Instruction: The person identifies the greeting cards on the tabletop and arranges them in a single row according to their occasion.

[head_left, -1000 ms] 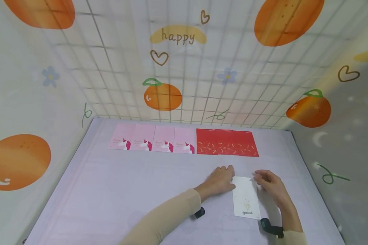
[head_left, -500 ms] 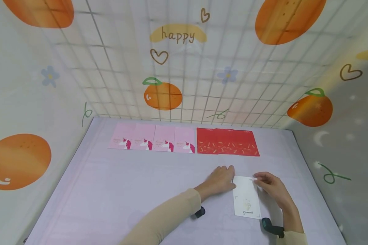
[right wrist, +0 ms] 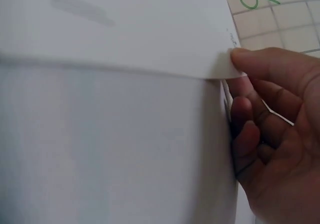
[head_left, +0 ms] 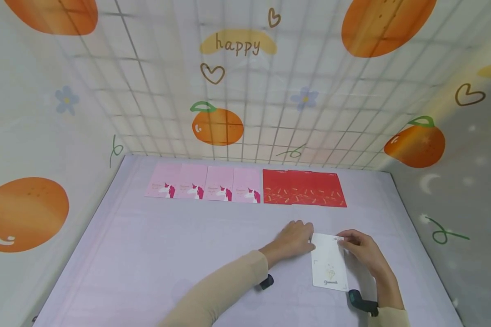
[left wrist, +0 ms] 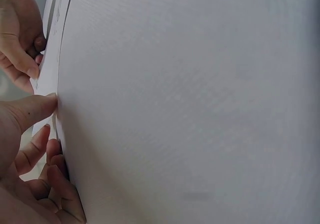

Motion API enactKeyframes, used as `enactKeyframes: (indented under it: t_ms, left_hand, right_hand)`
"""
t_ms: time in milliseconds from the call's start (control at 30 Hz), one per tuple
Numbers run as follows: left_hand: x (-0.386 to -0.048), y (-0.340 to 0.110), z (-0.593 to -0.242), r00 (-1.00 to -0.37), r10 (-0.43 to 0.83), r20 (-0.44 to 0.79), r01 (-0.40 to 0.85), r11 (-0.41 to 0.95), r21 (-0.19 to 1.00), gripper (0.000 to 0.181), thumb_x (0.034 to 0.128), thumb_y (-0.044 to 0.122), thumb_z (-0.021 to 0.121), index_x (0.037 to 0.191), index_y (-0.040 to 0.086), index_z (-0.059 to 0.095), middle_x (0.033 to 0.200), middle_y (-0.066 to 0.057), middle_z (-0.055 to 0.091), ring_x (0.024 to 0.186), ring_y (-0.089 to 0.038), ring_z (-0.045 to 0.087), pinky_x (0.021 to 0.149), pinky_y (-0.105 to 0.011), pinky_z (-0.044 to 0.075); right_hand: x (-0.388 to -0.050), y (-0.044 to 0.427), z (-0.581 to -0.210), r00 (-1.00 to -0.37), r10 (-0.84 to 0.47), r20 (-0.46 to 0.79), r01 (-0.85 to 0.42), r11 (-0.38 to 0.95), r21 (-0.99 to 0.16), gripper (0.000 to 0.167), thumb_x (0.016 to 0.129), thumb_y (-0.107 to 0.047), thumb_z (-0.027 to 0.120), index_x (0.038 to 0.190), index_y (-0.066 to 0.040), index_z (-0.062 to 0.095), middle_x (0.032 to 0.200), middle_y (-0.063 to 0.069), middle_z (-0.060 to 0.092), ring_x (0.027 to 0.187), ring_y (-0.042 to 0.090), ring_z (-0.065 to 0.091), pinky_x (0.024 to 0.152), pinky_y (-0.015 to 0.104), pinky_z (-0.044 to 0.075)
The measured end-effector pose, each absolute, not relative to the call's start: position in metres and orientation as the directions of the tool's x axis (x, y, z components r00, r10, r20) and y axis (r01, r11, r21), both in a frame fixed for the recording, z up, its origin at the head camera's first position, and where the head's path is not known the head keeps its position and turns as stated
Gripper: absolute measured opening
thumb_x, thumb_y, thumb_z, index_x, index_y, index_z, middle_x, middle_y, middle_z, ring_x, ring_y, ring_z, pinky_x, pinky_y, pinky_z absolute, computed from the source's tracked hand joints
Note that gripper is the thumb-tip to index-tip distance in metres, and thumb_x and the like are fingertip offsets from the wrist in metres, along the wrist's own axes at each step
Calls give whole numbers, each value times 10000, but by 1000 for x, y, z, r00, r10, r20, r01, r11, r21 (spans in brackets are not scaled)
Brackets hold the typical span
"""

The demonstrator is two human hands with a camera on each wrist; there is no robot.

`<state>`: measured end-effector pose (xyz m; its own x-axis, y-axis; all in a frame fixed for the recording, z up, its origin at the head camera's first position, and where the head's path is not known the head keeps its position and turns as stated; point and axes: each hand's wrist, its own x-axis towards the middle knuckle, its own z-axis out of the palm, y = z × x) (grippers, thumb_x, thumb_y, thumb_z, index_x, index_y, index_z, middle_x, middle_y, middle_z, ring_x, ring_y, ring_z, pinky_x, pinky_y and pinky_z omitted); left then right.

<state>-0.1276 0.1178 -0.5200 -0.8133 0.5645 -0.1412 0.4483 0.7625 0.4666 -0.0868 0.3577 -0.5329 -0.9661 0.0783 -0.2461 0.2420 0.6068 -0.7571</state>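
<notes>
In the head view a white card (head_left: 328, 261), printed with a small diamond drawing and the word "Diamonds", is between the two hands at the right of the table. My right hand (head_left: 366, 252) pinches its far right corner; in the right wrist view the thumb (right wrist: 272, 66) lies over that corner and the card's edge stands off the surface. On the other side, my left hand (head_left: 292, 240) holds the card's left edge with curled fingers. Its thumb (left wrist: 35, 109) touches the edge in the left wrist view. Part of its grip is hidden there.
Along the back of the pale table (head_left: 167, 245) lies a row of several pink unicorn cards (head_left: 220, 184), with overlapping red cards (head_left: 304, 188) to their right. A printed curtain (head_left: 266, 113) over a wire grid rises behind.
Fingers of my right hand have closed in slightly on the card's far right corner. My left hand stays put. The whole head view shifts a little.
</notes>
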Motion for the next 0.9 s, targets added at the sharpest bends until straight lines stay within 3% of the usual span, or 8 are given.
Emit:
enactKeyframes:
  t_ms: [300,567,900]
  left_hand:
    - [-128,115,-519,-818,558,-140,415,741,528,196,889,342,759,978,211,643,759,113,532,697,-35,482,635,-190,415]
    - [-134,110,-521,-826,542,-153,290,642,710,115,924,265,727,972,192,652,813,126,618,708,-36,541,658,-206,461]
    - [-137,85,-527,-827,527,-194,65,433,899,103,936,257,708,971,190,638,720,35,661,638,-156,662,591,-232,523]
  right_hand:
    - [-86,357,-529,-969,76,-235,234,580,-780,281,984,-243,654,1172,-35,675,1058,120,668,959,269,548,761,290,492]
    - [-84,351,-522,-961,103,-255,270,525,-807,364,992,-317,635,1229,-42,649,1120,134,638,968,275,559,783,273,512]
    - [-84,340,-514,-960,66,-271,274,411,-869,456,974,-398,641,1282,-61,628,1268,112,592,1087,277,563,872,258,517]
